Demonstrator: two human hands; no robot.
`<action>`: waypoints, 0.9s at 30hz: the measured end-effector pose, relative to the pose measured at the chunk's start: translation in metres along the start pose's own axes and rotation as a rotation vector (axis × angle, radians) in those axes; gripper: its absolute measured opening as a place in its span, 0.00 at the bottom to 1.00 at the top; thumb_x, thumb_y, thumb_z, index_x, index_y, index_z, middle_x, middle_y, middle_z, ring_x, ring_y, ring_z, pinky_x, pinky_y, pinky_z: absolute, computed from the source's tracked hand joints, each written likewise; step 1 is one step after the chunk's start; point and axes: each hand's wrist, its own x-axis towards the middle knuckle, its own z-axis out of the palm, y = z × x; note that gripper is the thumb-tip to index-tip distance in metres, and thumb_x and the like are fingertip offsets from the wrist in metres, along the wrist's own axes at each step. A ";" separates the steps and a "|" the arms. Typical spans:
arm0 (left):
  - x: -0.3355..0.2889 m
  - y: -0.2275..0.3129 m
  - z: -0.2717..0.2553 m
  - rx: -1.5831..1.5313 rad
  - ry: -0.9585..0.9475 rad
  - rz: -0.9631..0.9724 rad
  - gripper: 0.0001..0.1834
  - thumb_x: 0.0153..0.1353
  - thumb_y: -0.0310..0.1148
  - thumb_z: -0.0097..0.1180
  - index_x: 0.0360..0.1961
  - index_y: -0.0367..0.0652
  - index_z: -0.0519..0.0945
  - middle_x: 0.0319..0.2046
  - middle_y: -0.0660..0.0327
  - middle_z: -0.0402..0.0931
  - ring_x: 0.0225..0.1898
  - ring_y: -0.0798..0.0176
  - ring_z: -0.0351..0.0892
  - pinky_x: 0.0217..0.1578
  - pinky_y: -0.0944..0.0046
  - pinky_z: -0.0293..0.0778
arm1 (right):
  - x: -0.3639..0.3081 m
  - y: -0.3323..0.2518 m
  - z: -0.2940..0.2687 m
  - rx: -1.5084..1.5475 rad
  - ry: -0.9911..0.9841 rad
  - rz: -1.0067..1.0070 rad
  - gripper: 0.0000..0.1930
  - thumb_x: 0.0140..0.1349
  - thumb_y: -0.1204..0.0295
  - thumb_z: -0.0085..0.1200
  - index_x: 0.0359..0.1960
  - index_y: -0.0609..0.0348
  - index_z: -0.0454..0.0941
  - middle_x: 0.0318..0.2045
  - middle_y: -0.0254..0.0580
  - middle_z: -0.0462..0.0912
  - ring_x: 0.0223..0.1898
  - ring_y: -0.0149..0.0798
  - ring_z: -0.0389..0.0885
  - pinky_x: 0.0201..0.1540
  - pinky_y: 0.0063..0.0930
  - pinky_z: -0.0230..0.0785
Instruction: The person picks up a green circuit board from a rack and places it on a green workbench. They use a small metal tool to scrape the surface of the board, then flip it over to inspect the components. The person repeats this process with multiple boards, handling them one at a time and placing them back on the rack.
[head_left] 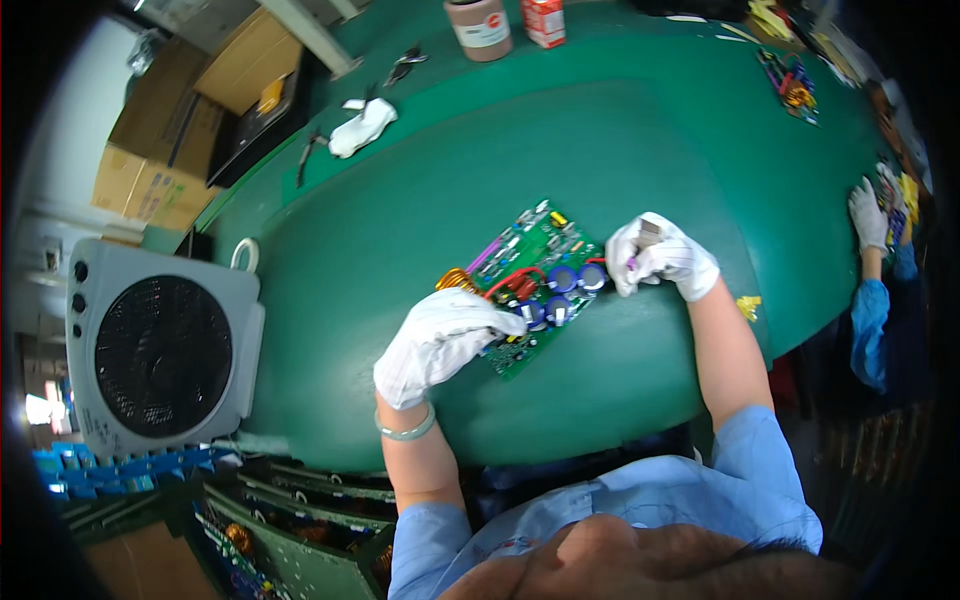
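Observation:
A green circuit board (540, 243) lies tilted on the green table mat, crowded with parts. Blue round capacitors (562, 279) stand on its right half, and a copper-coloured coil (456, 281) sits by its left edge. My left hand (445, 335), in a white glove, grips the lower left side of the board and covers part of it. Just right of the board, my gloved right hand (660, 258) is closed in a pinch. A small purple bit and a grey-brown piece show at its fingers, too small to name. A red wire (597, 261) runs from the board toward these fingers.
A grey box fan (165, 350) stands at left, near cardboard boxes (150, 185). Pliers (308, 155), a white cloth (363, 128) and a pinkish jar (480, 30) lie or stand farther back. At far right, a co-worker's gloved hand (869, 214) works near another board.

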 end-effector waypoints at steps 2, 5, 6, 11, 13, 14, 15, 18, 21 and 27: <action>-0.003 -0.002 0.002 0.006 0.019 0.015 0.12 0.66 0.38 0.57 0.38 0.41 0.87 0.38 0.60 0.88 0.38 0.54 0.85 0.43 0.58 0.78 | 0.002 0.000 0.002 0.062 -0.025 -0.018 0.10 0.46 0.70 0.63 0.22 0.67 0.82 0.25 0.54 0.83 0.18 0.34 0.75 0.16 0.22 0.59; -0.004 -0.002 0.001 0.014 0.010 0.032 0.11 0.66 0.37 0.58 0.38 0.43 0.88 0.38 0.61 0.88 0.38 0.55 0.84 0.42 0.58 0.77 | 0.003 0.010 0.000 0.092 -0.001 -0.061 0.10 0.44 0.70 0.63 0.21 0.67 0.82 0.25 0.56 0.83 0.18 0.37 0.76 0.15 0.23 0.59; -0.004 -0.004 0.003 0.001 0.013 0.033 0.11 0.65 0.37 0.58 0.38 0.43 0.88 0.38 0.61 0.88 0.37 0.55 0.84 0.42 0.58 0.77 | 0.003 0.009 0.000 0.095 0.008 -0.058 0.10 0.44 0.70 0.62 0.21 0.68 0.82 0.25 0.56 0.83 0.17 0.37 0.76 0.16 0.23 0.59; -0.010 0.001 -0.004 -0.082 0.039 -0.083 0.09 0.64 0.26 0.57 0.40 0.38 0.87 0.39 0.59 0.87 0.41 0.59 0.84 0.43 0.61 0.78 | 0.003 0.005 -0.003 0.080 0.064 -0.066 0.09 0.51 0.72 0.60 0.32 0.65 0.82 0.29 0.48 0.85 0.18 0.29 0.75 0.17 0.19 0.59; -0.015 -0.006 -0.003 -0.238 0.344 -0.234 0.11 0.67 0.24 0.53 0.47 0.36 0.84 0.46 0.60 0.84 0.42 0.69 0.80 0.44 0.66 0.76 | 0.007 0.000 -0.004 0.054 0.253 -0.069 0.14 0.55 0.70 0.58 0.41 0.67 0.82 0.31 0.45 0.85 0.14 0.23 0.64 0.16 0.17 0.55; -0.018 -0.011 -0.006 -0.159 0.482 -0.317 0.12 0.69 0.26 0.53 0.49 0.36 0.84 0.46 0.61 0.84 0.41 0.71 0.79 0.44 0.68 0.75 | 0.008 -0.004 -0.003 0.048 0.364 -0.056 0.18 0.58 0.68 0.56 0.46 0.68 0.82 0.33 0.43 0.86 0.12 0.20 0.56 0.16 0.17 0.52; -0.021 -0.016 -0.011 -0.079 0.619 -0.397 0.13 0.70 0.28 0.54 0.51 0.36 0.83 0.46 0.62 0.83 0.41 0.73 0.77 0.43 0.70 0.74 | 0.009 -0.008 0.001 0.040 0.483 -0.117 0.18 0.62 0.67 0.54 0.48 0.68 0.82 0.34 0.41 0.85 0.13 0.19 0.57 0.15 0.16 0.48; -0.033 -0.028 -0.020 -0.056 0.514 -0.633 0.15 0.72 0.33 0.55 0.53 0.36 0.82 0.47 0.63 0.82 0.40 0.77 0.73 0.41 0.73 0.72 | 0.011 -0.008 -0.005 0.140 0.649 -0.236 0.17 0.65 0.66 0.53 0.49 0.66 0.82 0.31 0.39 0.84 0.13 0.18 0.57 0.15 0.15 0.46; -0.033 -0.019 -0.007 -0.243 0.375 -0.673 0.20 0.66 0.35 0.64 0.56 0.37 0.80 0.48 0.65 0.82 0.42 0.76 0.74 0.44 0.72 0.72 | 0.013 -0.007 -0.006 0.191 0.614 -0.167 0.16 0.66 0.66 0.53 0.48 0.65 0.83 0.31 0.38 0.84 0.13 0.18 0.56 0.15 0.15 0.45; -0.008 -0.009 0.014 0.471 0.175 -0.530 0.48 0.39 0.54 0.79 0.60 0.38 0.76 0.50 0.50 0.82 0.51 0.46 0.82 0.55 0.54 0.75 | 0.019 -0.005 0.004 0.077 0.570 -0.077 0.16 0.67 0.63 0.55 0.45 0.64 0.84 0.29 0.36 0.83 0.14 0.18 0.58 0.16 0.16 0.44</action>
